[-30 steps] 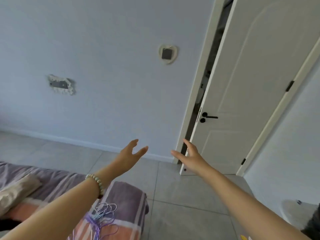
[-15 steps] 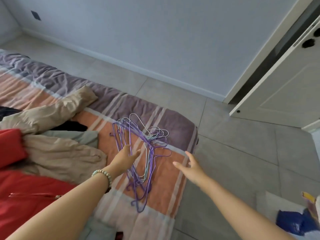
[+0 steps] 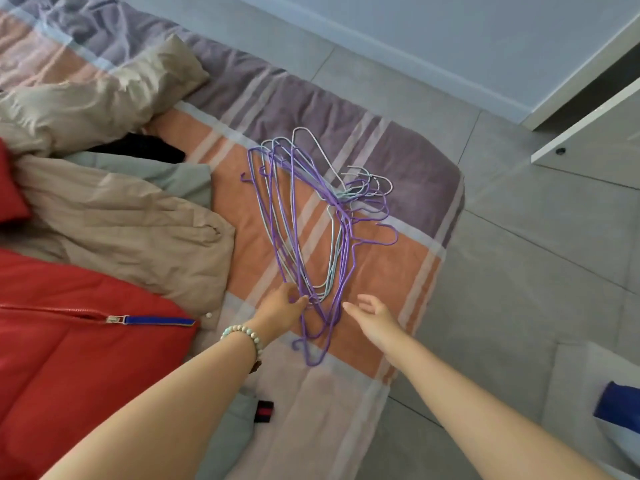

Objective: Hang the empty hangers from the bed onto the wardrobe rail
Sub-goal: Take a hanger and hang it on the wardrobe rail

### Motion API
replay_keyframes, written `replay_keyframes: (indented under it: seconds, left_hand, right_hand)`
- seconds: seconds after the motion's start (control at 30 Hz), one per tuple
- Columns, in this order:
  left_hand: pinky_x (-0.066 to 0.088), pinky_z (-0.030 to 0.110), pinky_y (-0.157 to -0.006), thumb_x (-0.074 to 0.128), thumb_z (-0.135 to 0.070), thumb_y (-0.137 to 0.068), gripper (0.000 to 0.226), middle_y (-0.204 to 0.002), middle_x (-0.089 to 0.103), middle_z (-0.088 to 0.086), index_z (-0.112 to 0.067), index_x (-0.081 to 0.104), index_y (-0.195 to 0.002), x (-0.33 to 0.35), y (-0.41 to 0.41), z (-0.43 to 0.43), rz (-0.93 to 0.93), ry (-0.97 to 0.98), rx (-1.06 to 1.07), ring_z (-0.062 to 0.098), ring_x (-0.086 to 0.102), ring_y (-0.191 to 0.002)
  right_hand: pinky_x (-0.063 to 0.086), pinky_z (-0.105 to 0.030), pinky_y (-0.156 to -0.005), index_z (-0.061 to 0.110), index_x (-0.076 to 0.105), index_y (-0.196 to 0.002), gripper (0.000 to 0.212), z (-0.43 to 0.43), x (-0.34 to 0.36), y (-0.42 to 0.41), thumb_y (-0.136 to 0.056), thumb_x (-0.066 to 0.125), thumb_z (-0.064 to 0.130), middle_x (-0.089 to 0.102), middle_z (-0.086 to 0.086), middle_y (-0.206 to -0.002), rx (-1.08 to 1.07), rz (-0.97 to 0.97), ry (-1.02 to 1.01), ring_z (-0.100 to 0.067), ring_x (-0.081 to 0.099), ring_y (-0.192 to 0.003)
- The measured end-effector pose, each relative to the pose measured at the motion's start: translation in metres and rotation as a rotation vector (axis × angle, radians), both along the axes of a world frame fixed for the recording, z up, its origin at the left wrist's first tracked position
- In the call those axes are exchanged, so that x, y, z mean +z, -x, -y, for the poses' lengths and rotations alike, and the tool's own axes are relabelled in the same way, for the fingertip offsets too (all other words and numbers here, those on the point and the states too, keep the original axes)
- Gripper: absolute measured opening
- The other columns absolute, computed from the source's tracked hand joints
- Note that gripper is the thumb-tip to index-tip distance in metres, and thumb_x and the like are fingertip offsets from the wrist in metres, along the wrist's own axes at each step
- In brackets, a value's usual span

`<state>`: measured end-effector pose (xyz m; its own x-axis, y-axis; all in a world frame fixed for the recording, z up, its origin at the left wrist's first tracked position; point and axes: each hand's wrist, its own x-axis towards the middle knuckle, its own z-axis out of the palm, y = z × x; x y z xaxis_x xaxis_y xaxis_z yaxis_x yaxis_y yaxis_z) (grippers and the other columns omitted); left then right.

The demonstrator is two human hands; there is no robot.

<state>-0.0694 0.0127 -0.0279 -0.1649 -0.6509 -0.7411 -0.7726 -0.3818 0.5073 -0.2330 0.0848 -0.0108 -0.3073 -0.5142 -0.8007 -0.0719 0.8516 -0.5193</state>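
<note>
A tangled pile of several thin wire hangers (image 3: 313, 216), mostly purple with some pale blue and white ones, lies on the striped bedcover (image 3: 398, 268) near the bed's corner. My left hand (image 3: 282, 304), with a bead bracelet on the wrist, is at the near end of the pile and its thumb and fingers pinch the purple wires there. My right hand (image 3: 372, 317) hovers just right of that end, fingers spread and relaxed, holding nothing. No wardrobe rail is in view.
A beige jacket (image 3: 131, 216) and a red zipped jacket (image 3: 69, 341) lie on the bed to the left of the hangers. Grey tile floor (image 3: 536, 271) runs along the bed's right side. A white door (image 3: 588, 133) stands at the top right, a blue item (image 3: 620, 407) at the right edge.
My view dropped from the wall and door to the bed. Both hands came down to the near end of the hanger pile, and the left hand closed onto the wires.
</note>
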Motion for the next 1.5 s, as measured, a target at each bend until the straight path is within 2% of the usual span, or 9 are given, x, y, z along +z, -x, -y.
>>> replay_keyframes:
  seconds: [0.13, 0.43, 0.53, 0.67, 0.77, 1.03, 1.23, 1.33, 1.5]
  left_hand:
    - [0.043, 0.033, -0.097, 0.056, -0.019, -0.091, 0.032, -0.119, 0.061, 0.008, -0.008, 0.055, -0.121, -0.019, 0.001, -0.011, -0.042, 0.032, 0.038, 0.025, 0.056, -0.110]
    - [0.046, 0.017, -0.066, 0.057, -0.015, -0.091, 0.027, -0.077, 0.054, 0.000, -0.004, 0.054, -0.115, -0.043, 0.004, -0.031, -0.051, -0.117, 0.121, 0.017, 0.054, -0.078]
    - [0.037, 0.005, -0.044, 0.062, -0.019, -0.089, 0.015, -0.071, 0.050, -0.003, -0.010, 0.055, -0.100, -0.039, 0.007, -0.041, -0.129, -0.117, 0.163, 0.008, 0.048, -0.062]
    - [0.043, 0.006, -0.055, 0.053, -0.014, -0.094, 0.007, -0.077, 0.059, 0.002, -0.010, 0.059, -0.094, -0.025, 0.012, -0.051, -0.299, 0.037, 0.243, 0.009, 0.053, -0.066]
    - [0.052, 0.029, -0.071, 0.049, -0.016, -0.097, 0.011, -0.083, 0.064, 0.009, -0.015, 0.057, -0.089, -0.010, 0.014, -0.056, -0.397, 0.097, 0.363, 0.018, 0.061, -0.073]
    - [0.042, 0.010, -0.056, 0.044, -0.029, -0.098, 0.027, -0.065, 0.060, -0.010, -0.021, 0.062, -0.079, 0.089, 0.046, -0.023, -0.443, 0.420, 0.317, -0.005, 0.056, -0.057]
    - [0.045, 0.030, -0.065, 0.037, -0.040, -0.098, 0.036, -0.060, 0.060, -0.009, -0.034, 0.069, -0.084, 0.194, 0.095, 0.010, -0.513, 0.573, 0.198, 0.003, 0.051, -0.054]
    - [0.039, 0.018, -0.055, 0.037, -0.039, -0.098, 0.035, -0.055, 0.055, -0.011, -0.031, 0.069, -0.084, 0.256, 0.124, 0.017, -0.503, 0.618, 0.053, -0.001, 0.048, -0.045]
    - [0.042, 0.028, -0.065, 0.040, -0.042, -0.096, 0.043, -0.065, 0.063, 0.000, -0.018, 0.067, -0.073, 0.369, 0.190, 0.009, -0.564, 0.617, -0.269, 0.012, 0.052, -0.059]
  right_hand:
    - [0.041, -0.023, -0.078, 0.009, 0.054, -0.123, 0.036, -0.004, -0.030, -0.016, -0.090, 0.061, 0.022, 0.059, -0.012, -0.124, -0.061, 0.014, -0.017, -0.015, 0.053, -0.094]
    - [0.046, -0.035, -0.093, 0.006, 0.044, -0.130, 0.039, -0.002, -0.054, -0.028, -0.093, 0.054, 0.011, 0.055, -0.015, -0.125, -0.155, 0.107, -0.043, -0.022, 0.056, -0.099]
    - [0.049, -0.023, -0.060, 0.006, 0.044, -0.128, 0.032, -0.005, -0.048, -0.026, -0.096, 0.046, 0.005, 0.056, -0.009, -0.108, -0.181, 0.163, -0.029, -0.016, 0.057, -0.074]
    - [0.042, -0.009, -0.042, 0.003, 0.052, -0.121, 0.027, -0.011, -0.033, -0.024, -0.096, 0.041, -0.003, 0.060, -0.010, -0.091, -0.168, 0.174, 0.079, -0.007, 0.057, -0.060]
    - [0.048, -0.015, -0.048, 0.006, 0.055, -0.114, 0.021, -0.013, -0.015, -0.026, -0.096, 0.046, 0.002, 0.062, -0.003, -0.080, -0.230, 0.227, 0.140, -0.011, 0.060, -0.061]
    - [0.052, -0.047, -0.091, 0.036, 0.055, -0.120, 0.033, 0.008, 0.083, 0.004, -0.092, 0.058, 0.021, 0.066, -0.013, -0.106, -0.246, 0.199, 0.417, -0.025, 0.064, -0.096]
    - [0.055, -0.023, -0.060, 0.019, 0.052, -0.101, 0.014, 0.013, 0.198, 0.047, -0.094, 0.052, 0.006, 0.067, -0.013, -0.095, -0.354, 0.242, 0.670, -0.020, 0.067, -0.076]
    - [0.054, -0.022, -0.059, 0.016, 0.050, -0.092, 0.012, -0.001, 0.260, 0.074, -0.092, 0.054, 0.004, 0.070, -0.012, -0.093, -0.357, 0.216, 0.776, -0.014, 0.070, -0.069]
    - [0.057, -0.025, -0.066, 0.010, 0.049, -0.089, 0.012, -0.032, 0.381, 0.138, -0.088, 0.056, 0.001, 0.074, -0.010, -0.084, -0.329, 0.150, 0.915, -0.015, 0.070, -0.070]
